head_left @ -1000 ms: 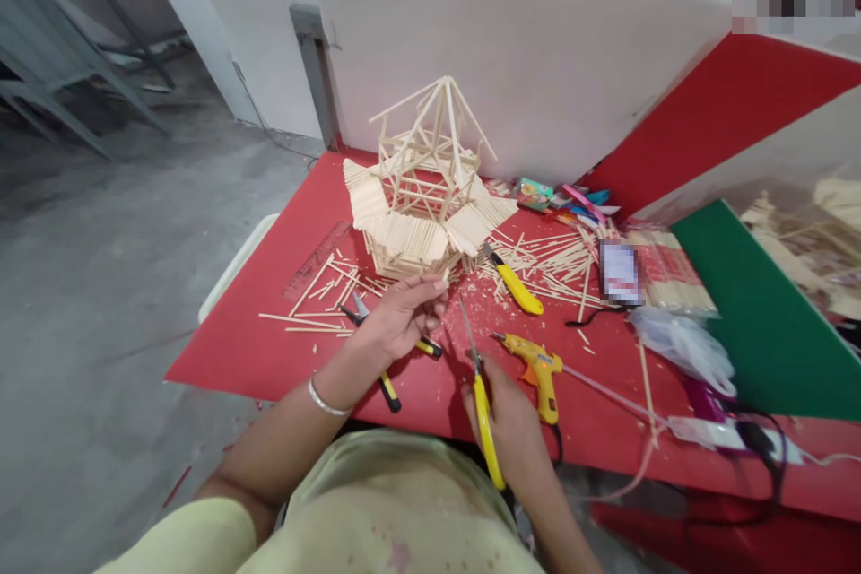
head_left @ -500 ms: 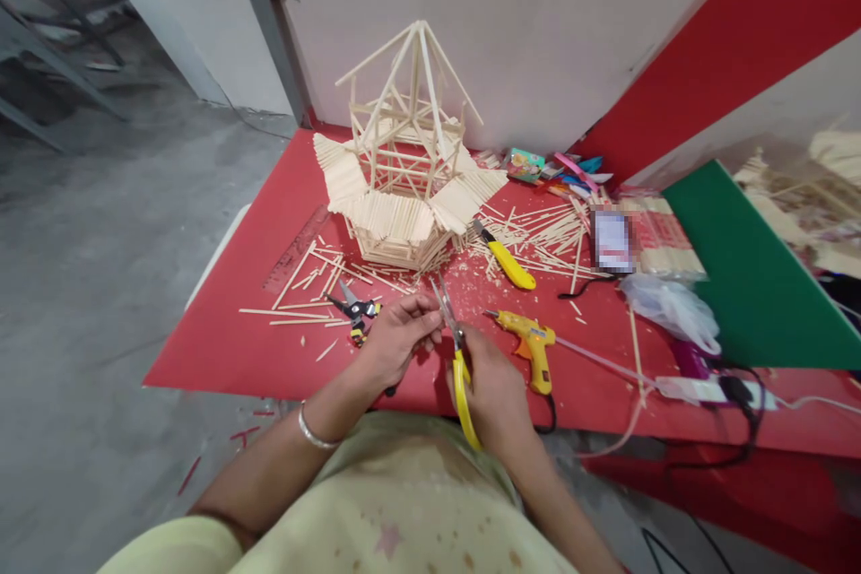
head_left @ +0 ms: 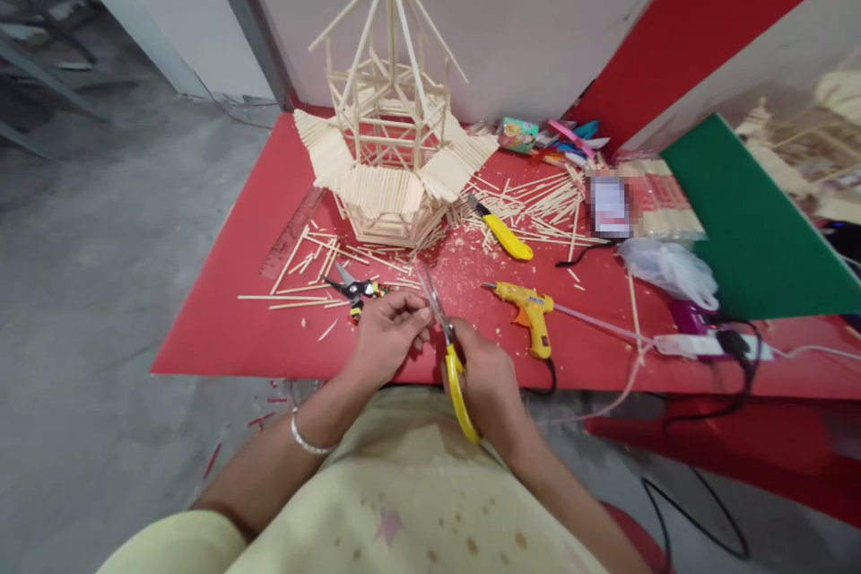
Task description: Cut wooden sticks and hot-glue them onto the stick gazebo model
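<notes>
Scissors (head_left: 460, 399), yellow hdls, 1 pr: in my R grip (head_left: 488, 377), held over the table (head_left: 221, 323) nr its front edge; blades pt away from me, look slightly parted.
R grip: fingers wrapped round hdls.
L grip (head_left: 390, 336): thumb & forefinger brought tog. just beside blades; can't tell how tight, nor if a bit of stick sits betw.
Handling (my judgement): keep L fingertips off the blade line; cut nr the pivot for power; hold any stick square to blades; short, steady squeeze.
Pose: L forearm in fr. lower L, silver bangle (head_left: 302, 439) at wrist; R forearm in fr. lower R; both hands low, close tog. in front of my body.
Around: snips (head_left: 356, 289), beyond L grip; glue gun (head_left: 534, 312), R of R grip; utility knife (head_left: 508, 238), farther back; stick frame (head_left: 383, 193), upright, behind; loose sticks (head_left: 538, 202), R of frame.
</notes>
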Demonstrator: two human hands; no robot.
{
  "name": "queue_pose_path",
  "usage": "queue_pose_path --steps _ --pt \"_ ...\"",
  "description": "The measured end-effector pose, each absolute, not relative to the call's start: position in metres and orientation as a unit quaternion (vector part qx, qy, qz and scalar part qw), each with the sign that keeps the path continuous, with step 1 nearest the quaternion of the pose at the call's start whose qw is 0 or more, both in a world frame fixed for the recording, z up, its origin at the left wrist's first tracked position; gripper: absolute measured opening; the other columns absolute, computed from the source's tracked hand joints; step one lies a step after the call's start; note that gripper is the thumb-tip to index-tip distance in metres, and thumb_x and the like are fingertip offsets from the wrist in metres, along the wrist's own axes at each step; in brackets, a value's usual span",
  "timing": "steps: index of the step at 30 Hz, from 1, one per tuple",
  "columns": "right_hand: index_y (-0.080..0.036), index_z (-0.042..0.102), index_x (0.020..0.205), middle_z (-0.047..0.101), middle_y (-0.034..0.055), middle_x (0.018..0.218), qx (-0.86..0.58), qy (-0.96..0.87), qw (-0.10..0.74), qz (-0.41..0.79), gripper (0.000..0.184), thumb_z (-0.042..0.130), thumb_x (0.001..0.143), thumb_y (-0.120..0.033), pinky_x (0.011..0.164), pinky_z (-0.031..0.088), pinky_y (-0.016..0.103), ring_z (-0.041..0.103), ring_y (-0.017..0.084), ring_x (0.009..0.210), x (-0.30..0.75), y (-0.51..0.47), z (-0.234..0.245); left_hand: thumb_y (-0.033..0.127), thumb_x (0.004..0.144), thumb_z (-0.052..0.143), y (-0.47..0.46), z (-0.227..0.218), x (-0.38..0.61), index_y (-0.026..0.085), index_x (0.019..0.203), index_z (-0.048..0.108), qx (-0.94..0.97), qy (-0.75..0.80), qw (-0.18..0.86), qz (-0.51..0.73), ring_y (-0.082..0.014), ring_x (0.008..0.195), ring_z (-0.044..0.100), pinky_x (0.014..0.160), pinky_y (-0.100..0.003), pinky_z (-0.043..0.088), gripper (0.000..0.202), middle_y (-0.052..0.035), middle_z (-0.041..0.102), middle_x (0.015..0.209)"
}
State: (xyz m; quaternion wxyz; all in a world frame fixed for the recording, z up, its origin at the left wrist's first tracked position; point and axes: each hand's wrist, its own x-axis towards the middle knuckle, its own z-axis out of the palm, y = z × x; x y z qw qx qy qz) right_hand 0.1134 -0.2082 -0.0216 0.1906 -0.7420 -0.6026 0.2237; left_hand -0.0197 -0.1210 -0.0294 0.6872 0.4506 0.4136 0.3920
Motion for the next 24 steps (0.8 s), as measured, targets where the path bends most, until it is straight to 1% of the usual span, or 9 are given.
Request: queue_pose_path --steps 4,6,9,11,14,17,20,24 --pt "-0.022 0.057 0.112 0.067 0.0020 0.078 -0.739 -0.601 0.192 0.236 0.030 0.048 0.083 -0.022 0.059 0.034 0.023 0.060 0.016 0.066 0.113 -0.213 -0.027 0.035 0.075 0.074 -0.128 -0.035 -0.021 0.014 0.076 0.062 0.444 0.423 0.686 0.393 -0.0084 0.039 0.051 0.040 -0.019 0.042 0.024 0.0016 0.060 0.052" --pt "-0.022 0.057 0.113 0.067 0.0027 0.079 -0.739 -0.603 0.192 0.233 0.031 0.048 0.083 -0.023 0.060 0.035 0.023 0.060 0.017 0.067 0.113 -0.214 -0.029 0.037 0.076 0.073 -0.128 -0.035 -0.023 0.015 0.079 0.061 0.445 0.420 0.690 0.387 -0.0089 0.039 0.051 0.039 -0.020 0.042 0.025 0.0019 0.060 0.052" --pt "-0.022 0.056 0.120 0.068 0.0039 0.085 -0.742 -0.610 0.182 0.212 0.037 0.048 0.084 -0.024 0.063 0.036 0.024 0.062 0.018 0.072 0.114 -0.216 -0.032 0.041 0.080 0.067 -0.124 -0.029 -0.028 0.015 0.081 0.060 0.494 0.401 0.693 0.338 -0.0101 0.039 0.052 0.038 -0.020 0.041 0.027 0.0012 0.060 0.054" --pt "-0.023 0.054 0.124 0.069 0.0045 0.090 -0.741 -0.619 0.167 0.199 0.041 0.049 0.083 -0.024 0.065 0.037 0.025 0.062 0.019 0.076 0.115 -0.217 -0.031 0.043 0.084 0.061 -0.122 -0.025 -0.031 0.014 0.082 0.061 0.543 0.390 0.677 0.307 -0.0102 0.038 0.052 0.036 -0.020 0.040 0.028 0.0011 0.059 0.055" --pt "-0.023 0.052 0.126 0.068 0.0058 0.098 -0.725 -0.634 0.167 0.210 0.043 0.051 0.083 -0.023 0.071 0.040 0.025 0.062 0.020 0.085 0.115 -0.217 -0.025 0.041 0.085 0.060 -0.120 -0.021 -0.035 0.015 0.082 0.062 0.575 0.389 0.650 0.310 -0.0089 0.038 0.050 0.037 -0.019 0.039 0.026 0.0028 0.055 0.053" --pt "-0.022 0.051 0.125 0.066 0.0074 0.103 -0.711 -0.641 0.182 0.225 0.043 0.049 0.082 -0.021 0.076 0.041 0.026 0.060 0.020 0.092 0.114 -0.214 -0.016 0.040 0.084 0.061 -0.121 -0.020 -0.035 0.016 0.079 0.060 0.543 0.372 0.681 0.321 -0.0082 0.036 0.047 0.036 -0.019 0.038 0.024 0.0046 0.051 0.050" --pt "-0.022 0.055 0.120 0.067 0.0064 0.097 -0.711 -0.644 0.184 0.213 0.038 0.050 0.082 -0.021 0.075 0.040 0.026 0.060 0.020 0.090 0.113 -0.213 -0.012 0.039 0.081 0.066 -0.123 -0.023 -0.034 0.015 0.079 0.061 0.499 0.354 0.724 0.319 -0.0081 0.034 0.044 0.034 -0.020 0.038 0.025 0.0054 0.050 0.048" --pt "-0.023 0.058 0.112 0.069 0.0029 0.084 -0.720 -0.645 0.172 0.190 0.033 0.050 0.080 -0.021 0.064 0.036 0.023 0.062 0.017 0.076 0.111 -0.217 -0.021 0.041 0.079 0.069 -0.127 -0.028 -0.033 0.014 0.077 0.062 0.466 0.345 0.747 0.324 -0.0072 0.036 0.044 0.036 -0.020 0.039 0.027 0.0045 0.052 0.050"
